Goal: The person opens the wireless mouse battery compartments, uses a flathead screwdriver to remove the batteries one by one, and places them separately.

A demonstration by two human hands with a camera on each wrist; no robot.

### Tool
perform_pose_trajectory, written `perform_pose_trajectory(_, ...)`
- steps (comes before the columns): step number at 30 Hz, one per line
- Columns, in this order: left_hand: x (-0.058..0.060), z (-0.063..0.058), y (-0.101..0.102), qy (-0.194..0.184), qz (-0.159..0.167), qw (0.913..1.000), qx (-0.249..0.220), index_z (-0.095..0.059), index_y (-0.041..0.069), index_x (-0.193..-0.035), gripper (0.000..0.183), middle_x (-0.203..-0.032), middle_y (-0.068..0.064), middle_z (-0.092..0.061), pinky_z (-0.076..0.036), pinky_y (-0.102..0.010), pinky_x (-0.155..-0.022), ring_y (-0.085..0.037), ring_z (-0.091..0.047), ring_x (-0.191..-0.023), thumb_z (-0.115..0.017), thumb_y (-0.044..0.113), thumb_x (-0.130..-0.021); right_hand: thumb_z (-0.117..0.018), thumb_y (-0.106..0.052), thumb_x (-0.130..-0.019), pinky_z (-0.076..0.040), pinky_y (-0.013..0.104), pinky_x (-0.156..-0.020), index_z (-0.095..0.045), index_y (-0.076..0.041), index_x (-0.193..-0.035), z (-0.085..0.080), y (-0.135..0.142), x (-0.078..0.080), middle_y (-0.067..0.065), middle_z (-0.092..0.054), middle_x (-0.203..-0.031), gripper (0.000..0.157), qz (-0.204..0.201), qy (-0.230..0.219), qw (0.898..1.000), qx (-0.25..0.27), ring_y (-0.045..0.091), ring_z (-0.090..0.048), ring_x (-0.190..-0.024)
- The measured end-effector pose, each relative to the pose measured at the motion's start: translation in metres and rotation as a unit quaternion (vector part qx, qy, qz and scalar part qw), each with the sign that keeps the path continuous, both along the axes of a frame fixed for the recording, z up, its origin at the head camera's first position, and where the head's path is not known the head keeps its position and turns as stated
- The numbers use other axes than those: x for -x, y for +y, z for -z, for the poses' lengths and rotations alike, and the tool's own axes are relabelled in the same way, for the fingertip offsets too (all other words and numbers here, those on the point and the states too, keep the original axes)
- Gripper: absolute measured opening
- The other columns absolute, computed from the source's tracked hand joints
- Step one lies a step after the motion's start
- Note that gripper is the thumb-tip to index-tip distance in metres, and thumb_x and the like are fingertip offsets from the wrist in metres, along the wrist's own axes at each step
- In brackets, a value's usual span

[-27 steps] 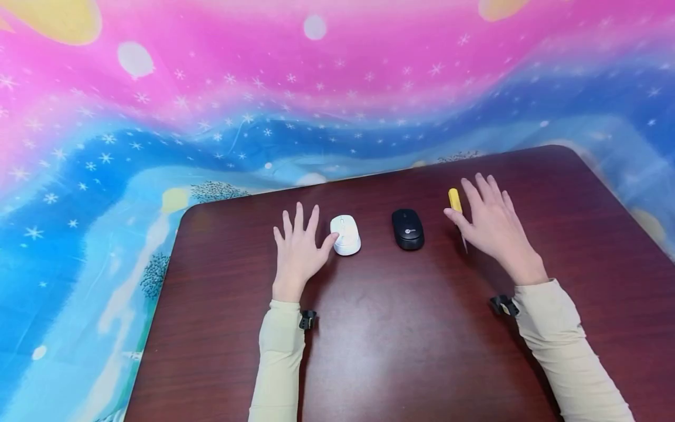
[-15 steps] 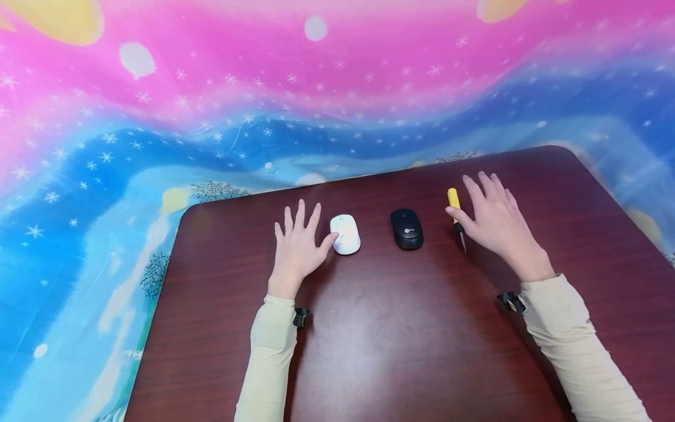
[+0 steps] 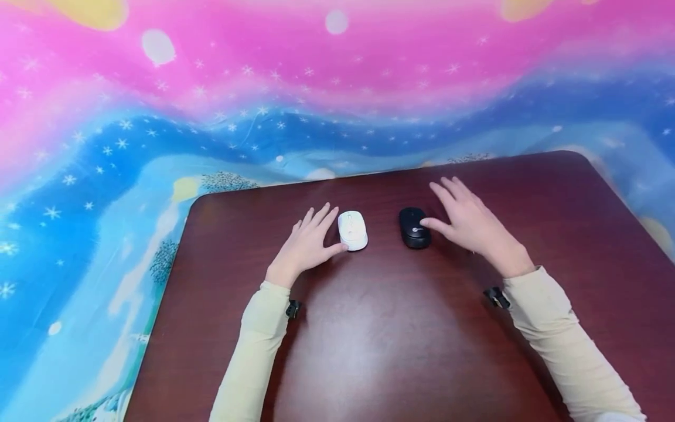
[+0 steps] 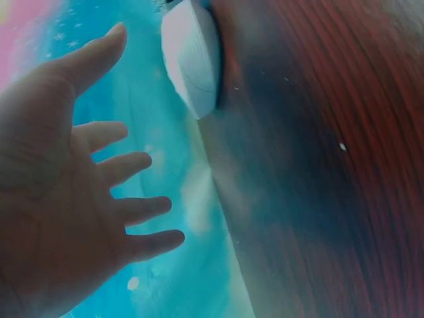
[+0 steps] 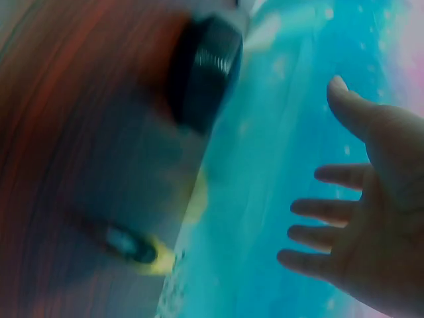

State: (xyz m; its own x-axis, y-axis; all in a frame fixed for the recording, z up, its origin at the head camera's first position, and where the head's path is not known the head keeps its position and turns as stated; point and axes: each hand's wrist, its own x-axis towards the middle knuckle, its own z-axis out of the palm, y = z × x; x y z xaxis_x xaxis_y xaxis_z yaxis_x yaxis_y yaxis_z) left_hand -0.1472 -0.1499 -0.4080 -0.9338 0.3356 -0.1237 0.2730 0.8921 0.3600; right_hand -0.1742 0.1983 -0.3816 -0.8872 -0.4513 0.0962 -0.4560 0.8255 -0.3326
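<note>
A white computer mouse [image 3: 352,228] lies on the dark wooden table, just right of my left hand [image 3: 307,245]. That hand's fingers are extended and apart, and in the left wrist view a gap separates them from the mouse. Right of it lies a black computer mouse [image 3: 410,223]. My right hand [image 3: 471,227] hovers beside the black mouse, its thumb overlapping the mouse in the head view; the right wrist view shows the palm held away from it. A yellow-handled screwdriver [image 5: 157,263], blurred, lies on the table below the right hand, which hides it from the head camera.
The brown table [image 3: 369,340] has rounded far corners. Behind it and along its left side hangs a pink and blue cloth [image 3: 295,70] with snowflakes. Black wrist cameras [image 3: 497,297] sit on both cuffs.
My right hand has moved left from beside the screwdriver to the black mouse, covering the screwdriver. The left hand has turned toward the white mouse. The head view has shifted slightly.
</note>
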Motion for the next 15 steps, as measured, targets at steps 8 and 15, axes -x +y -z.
perform_pose_trajectory(8,0.016,0.007,0.009,-0.033,0.046,0.9983,0.009,-0.025,0.008,-0.164,0.094,-0.17,-0.012,-0.022,-0.026,-0.058,-0.12,-0.034,-0.02,-0.156,-0.069,0.054,-0.095,-0.079,-0.038,-0.093,-0.026,0.062,-0.118,-0.04,0.007,-0.154,0.012,-0.041,0.003,0.034,-0.038,-0.156,0.085,-0.085,-0.003,0.996,-0.018,0.052,-0.025,-0.149)
perform_pose_trajectory(15,0.02,0.016,0.002,-0.031,0.058,0.9973,0.033,-0.029,0.004,-0.163,0.093,-0.168,-0.014,-0.027,-0.031,-0.056,-0.118,-0.031,-0.027,-0.154,-0.072,0.051,-0.095,-0.083,-0.043,-0.088,-0.028,0.058,-0.119,-0.045,0.009,-0.149,0.025,-0.088,0.018,0.032,-0.044,-0.153,0.089,-0.146,-0.012,0.989,-0.028,0.049,-0.027,-0.149)
